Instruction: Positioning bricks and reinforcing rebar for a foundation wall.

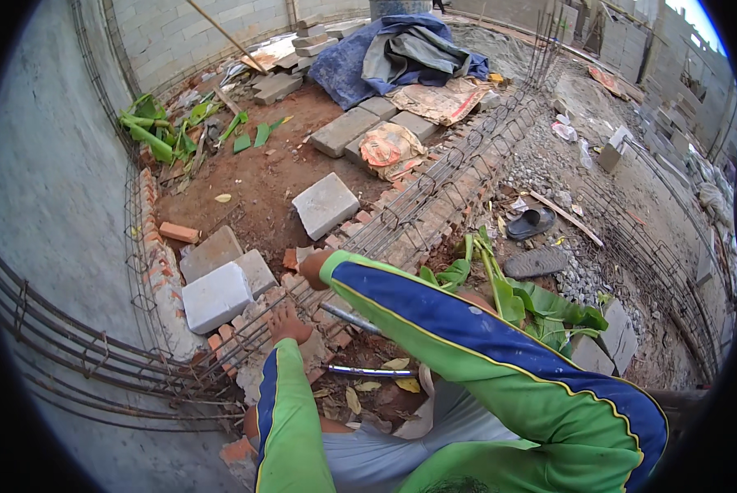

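Note:
My left hand [289, 324] lies on the steel rebar [257, 335] along the low brick wall, its fingers stretched out and apart. Just beyond it, my right hand [312, 269] reaches across to the wall, close to a broken piece of red brick [290, 259]. Its fingers are mostly turned away, so whether it grips anything is hidden. A pale block [218, 297] sits to the left of my hands, with greyer blocks [212, 251] behind it. Below my right forearm lie a metal tube [350, 318] and a thin silver-blue rod [370, 371].
Rebar cages [409, 209] run along the wall and bend up at the left. Another block [326, 205] rests on the soil beyond. Right of me are cut banana leaves [549, 300], dark sandals [531, 223] and gravel. A blue tarp [344, 62] covers things at the back.

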{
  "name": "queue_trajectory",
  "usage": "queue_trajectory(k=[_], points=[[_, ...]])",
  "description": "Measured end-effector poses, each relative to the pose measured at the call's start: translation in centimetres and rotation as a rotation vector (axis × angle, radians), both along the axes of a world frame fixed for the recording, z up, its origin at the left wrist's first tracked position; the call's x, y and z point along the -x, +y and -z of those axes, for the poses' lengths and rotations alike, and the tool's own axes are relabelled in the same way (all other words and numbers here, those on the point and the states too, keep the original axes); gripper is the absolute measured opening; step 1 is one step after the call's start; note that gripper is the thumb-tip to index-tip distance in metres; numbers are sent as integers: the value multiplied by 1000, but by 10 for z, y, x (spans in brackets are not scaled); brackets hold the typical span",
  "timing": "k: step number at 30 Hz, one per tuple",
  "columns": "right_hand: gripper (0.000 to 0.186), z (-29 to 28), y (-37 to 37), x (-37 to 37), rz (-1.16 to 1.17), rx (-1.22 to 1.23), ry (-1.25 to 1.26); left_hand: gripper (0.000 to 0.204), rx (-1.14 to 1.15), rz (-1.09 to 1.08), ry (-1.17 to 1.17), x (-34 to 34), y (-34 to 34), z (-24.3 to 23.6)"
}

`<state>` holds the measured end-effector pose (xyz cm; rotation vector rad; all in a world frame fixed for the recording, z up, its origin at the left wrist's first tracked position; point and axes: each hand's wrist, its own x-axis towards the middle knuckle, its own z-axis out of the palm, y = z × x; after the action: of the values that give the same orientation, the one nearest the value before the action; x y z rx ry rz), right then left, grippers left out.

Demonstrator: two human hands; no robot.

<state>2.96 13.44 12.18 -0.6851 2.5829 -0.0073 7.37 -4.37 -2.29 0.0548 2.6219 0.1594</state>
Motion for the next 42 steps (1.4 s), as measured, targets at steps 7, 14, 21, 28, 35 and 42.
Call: queue_trajectory(k=[7,14,21,28,35,42], points=[[35,7,78,16,276,-77,-2,77,-32,-99,117,-17,-4,-20],[31,81,153,82,225,-151,-321,70,5,-87,97,-5,19,-22],[35,22,133,41,426,-64,-321,74,121,-48,-75,2,23,-34],[24,102,149,117,-569,-105,-137,60,58,158,-288,77,-45,-59],[22,198,297,162,-1605,-187,113,42,-140,17,88,97,-80,-9],[20,179,276,104,-686,12,-1,31,278,445,184,71,-142,11]])
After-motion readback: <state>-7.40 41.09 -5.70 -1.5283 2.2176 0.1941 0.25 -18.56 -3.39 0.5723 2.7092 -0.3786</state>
